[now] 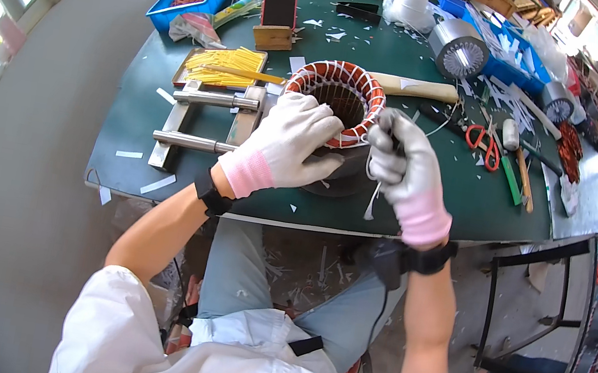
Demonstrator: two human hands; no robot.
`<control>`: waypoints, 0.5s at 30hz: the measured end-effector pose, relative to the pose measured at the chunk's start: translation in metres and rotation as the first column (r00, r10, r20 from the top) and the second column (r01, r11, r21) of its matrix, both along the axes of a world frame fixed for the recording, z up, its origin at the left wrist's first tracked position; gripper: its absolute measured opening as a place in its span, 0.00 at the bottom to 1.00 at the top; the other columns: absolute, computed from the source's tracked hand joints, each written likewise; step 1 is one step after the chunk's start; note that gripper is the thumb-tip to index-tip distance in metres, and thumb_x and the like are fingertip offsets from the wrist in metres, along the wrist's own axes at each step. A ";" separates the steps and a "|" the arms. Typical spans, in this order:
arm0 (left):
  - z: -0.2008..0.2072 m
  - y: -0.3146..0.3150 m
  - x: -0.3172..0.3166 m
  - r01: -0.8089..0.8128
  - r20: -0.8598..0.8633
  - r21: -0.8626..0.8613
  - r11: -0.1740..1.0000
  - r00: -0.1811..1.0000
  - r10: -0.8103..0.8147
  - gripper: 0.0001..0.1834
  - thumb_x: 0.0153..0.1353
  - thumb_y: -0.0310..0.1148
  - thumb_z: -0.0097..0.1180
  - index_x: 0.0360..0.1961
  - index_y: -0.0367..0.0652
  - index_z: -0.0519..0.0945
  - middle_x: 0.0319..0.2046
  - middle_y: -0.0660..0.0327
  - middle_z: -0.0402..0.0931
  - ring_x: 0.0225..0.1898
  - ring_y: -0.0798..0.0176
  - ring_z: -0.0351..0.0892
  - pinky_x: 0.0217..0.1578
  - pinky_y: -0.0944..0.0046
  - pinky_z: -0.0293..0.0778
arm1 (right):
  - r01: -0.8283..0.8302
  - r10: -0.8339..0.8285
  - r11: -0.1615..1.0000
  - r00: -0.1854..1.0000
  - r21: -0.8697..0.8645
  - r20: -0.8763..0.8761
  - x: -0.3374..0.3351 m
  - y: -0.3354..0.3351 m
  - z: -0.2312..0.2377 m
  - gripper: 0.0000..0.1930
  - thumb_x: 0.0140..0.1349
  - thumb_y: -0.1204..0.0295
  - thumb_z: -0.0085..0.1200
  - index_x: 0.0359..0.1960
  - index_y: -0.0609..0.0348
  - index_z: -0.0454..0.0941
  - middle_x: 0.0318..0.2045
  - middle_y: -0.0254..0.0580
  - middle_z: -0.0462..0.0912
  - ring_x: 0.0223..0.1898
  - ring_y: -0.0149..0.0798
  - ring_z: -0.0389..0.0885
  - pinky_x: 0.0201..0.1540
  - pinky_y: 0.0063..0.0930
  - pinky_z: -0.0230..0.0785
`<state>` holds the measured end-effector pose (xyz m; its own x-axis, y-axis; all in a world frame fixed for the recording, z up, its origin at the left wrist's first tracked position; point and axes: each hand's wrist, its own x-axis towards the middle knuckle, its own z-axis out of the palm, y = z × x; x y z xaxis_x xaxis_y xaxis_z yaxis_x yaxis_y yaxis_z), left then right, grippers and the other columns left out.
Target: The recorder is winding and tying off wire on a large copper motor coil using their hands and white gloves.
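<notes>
A motor stator (361,135) stands upright at the near middle of the table, its ring of copper windings laced round with white cord. My gloved left hand (287,139) grips the stator's near left rim, fingers bent over the windings and thumb lower on the near side. At the right of the rim, my gloved right hand (406,161) is closed on white cord (373,201), whose frayed end hangs below the fingers. Something dark shows between those fingers; I cannot make out what it is.
Left of the stator lie a metal fixture with two bars (195,142) and a tray of yellow strips (225,67). A phone (280,3) stands behind on a wooden block. Red-handled scissors (484,145), a mallet (418,89) and a cord spool (412,0) lie rightward and beyond.
</notes>
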<state>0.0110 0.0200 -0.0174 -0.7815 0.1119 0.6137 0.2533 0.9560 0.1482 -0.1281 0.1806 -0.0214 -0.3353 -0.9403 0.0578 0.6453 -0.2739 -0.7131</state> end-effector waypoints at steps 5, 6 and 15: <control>-0.010 -0.006 -0.004 0.020 -0.049 0.039 0.999 0.999 -0.018 0.13 0.44 0.32 0.65 0.32 0.41 0.78 0.27 0.58 0.72 0.34 0.55 0.71 0.42 0.57 0.65 | -0.160 0.161 0.987 0.986 0.020 -0.041 -0.016 0.024 -0.004 0.12 0.72 0.68 0.41 0.43 0.63 0.74 0.26 0.30 0.72 0.14 0.14 0.50 0.15 0.09 0.41; -0.010 -0.007 -0.003 0.020 -0.057 0.040 0.999 0.998 -0.017 0.13 0.44 0.32 0.65 0.32 0.41 0.78 0.27 0.58 0.72 0.34 0.55 0.71 0.42 0.57 0.65 | -0.124 0.126 0.987 0.992 0.102 -0.007 -0.026 0.039 -0.008 0.13 0.71 0.67 0.43 0.45 0.64 0.75 0.28 0.34 0.74 0.16 0.19 0.62 0.15 0.15 0.53; -0.004 -0.011 0.002 -0.038 -0.094 -0.004 0.999 0.995 0.037 0.11 0.43 0.33 0.65 0.31 0.45 0.83 0.35 0.63 0.79 0.46 0.56 0.74 0.55 0.47 0.63 | 0.654 -0.451 0.751 0.404 -0.093 -0.796 0.036 0.042 -0.027 0.06 0.66 0.80 0.50 0.41 0.62 0.78 0.33 0.26 0.75 0.32 0.18 0.68 0.33 0.15 0.64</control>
